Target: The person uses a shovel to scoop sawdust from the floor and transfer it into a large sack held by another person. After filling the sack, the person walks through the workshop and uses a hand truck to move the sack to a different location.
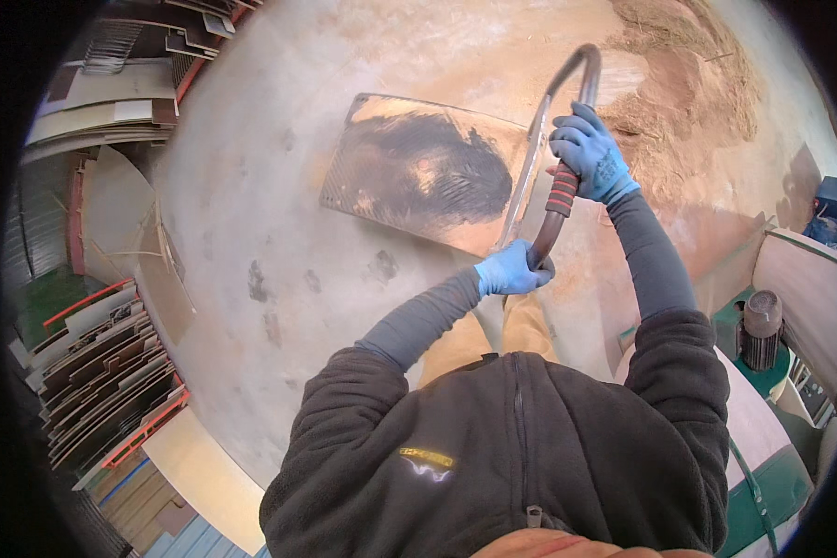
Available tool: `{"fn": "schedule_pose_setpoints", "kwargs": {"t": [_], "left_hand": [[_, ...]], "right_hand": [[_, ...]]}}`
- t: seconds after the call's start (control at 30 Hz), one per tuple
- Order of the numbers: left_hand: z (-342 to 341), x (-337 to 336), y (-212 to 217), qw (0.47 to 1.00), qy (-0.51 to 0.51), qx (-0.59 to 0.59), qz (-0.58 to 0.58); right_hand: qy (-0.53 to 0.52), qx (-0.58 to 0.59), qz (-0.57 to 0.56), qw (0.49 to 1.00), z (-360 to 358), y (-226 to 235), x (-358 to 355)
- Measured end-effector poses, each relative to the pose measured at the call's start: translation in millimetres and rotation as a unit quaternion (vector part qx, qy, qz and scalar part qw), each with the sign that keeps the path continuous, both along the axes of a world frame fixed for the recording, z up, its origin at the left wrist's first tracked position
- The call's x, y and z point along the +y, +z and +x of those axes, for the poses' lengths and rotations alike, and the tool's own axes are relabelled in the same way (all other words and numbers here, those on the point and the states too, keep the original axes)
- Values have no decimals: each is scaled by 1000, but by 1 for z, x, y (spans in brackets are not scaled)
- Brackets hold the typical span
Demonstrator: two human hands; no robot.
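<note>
My left hand in a blue glove grips the near end of a curved metal cart handle. My right hand, also blue-gloved, holds the same bar higher up, just above a red-and-black ribbed grip. The handle belongs to a flat metal platform cart with a dark smudged deck, standing on the concrete floor ahead of me. Both forearms wear grey sleeves under a dark fleece jacket.
A sawdust pile spreads over the floor at the upper right. Racks of stacked wooden boards line the left side. A green machine with a motor stands to the right, close to my right elbow.
</note>
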State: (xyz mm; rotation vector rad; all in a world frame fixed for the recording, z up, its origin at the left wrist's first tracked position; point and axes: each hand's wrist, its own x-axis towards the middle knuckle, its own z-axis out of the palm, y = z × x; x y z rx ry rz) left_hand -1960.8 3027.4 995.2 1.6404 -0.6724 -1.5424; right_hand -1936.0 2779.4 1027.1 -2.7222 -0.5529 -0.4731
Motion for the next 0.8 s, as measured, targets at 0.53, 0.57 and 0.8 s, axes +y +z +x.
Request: {"fn": "schedule_pose_setpoints", "kwargs": {"t": [0.53,0.57,0.8], "left_hand": [[48,-229,63,928,-160,-336,30],[45,-241,65,914,-160,-372,28],[10,-284,30,865,-200,-461,-6]], "right_hand": [[-430,-79,66,897,-141,-61,-186],[-452,-72,72,886,-150,-70,-189],[-558,-21,111,822,-221,-177,-175]]}}
